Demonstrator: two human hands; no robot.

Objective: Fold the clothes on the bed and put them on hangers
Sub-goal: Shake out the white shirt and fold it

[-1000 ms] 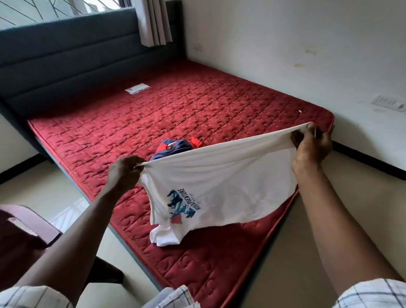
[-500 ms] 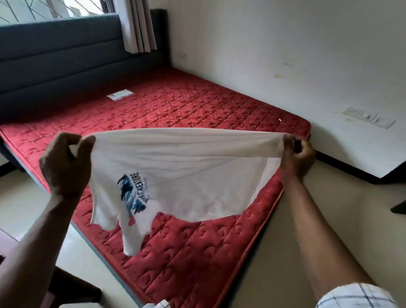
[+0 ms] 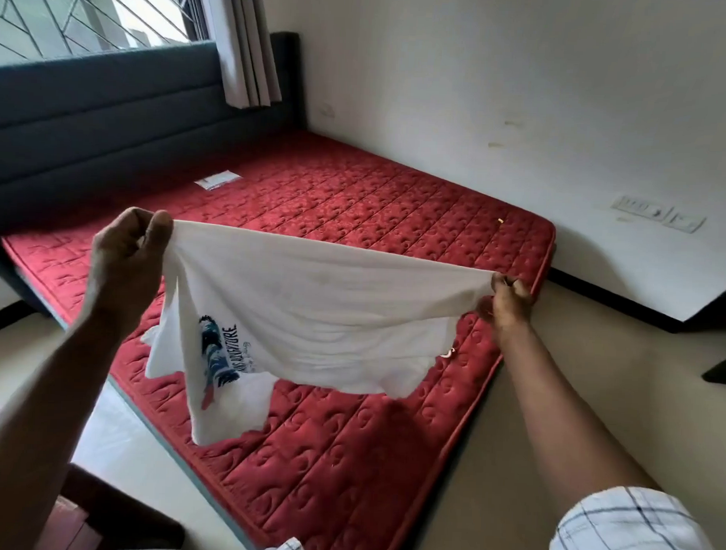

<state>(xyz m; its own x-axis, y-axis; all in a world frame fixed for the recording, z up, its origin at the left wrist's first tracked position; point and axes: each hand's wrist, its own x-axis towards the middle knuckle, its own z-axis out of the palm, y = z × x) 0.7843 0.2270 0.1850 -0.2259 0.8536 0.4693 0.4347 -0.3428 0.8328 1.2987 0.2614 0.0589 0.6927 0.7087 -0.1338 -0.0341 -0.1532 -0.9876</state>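
Note:
A white T-shirt [image 3: 311, 306] with a blue and red print hangs stretched in the air above the red quilted mattress [image 3: 355, 200]. My left hand [image 3: 127, 262] pinches one end of its top edge, raised at the left. My right hand [image 3: 508, 298] pinches the other end, lower, near the mattress's right edge. The shirt's body and a sleeve droop toward the mattress. The shirt hides the part of the bed behind it, and no other clothes or hangers show.
A dark padded headboard [image 3: 94, 133] runs along the bed's far left side under a window with a curtain [image 3: 246, 44]. A white label [image 3: 217, 180] lies on the mattress. A white wall with switch plates [image 3: 660, 213] bounds the right. A dark wooden piece of furniture [image 3: 110, 517] stands at bottom left.
I have lifted the shirt off the mattress and held it up stretched between both hands; my left hand rose. The blue and red clothes seen a second ago are now out of sight.

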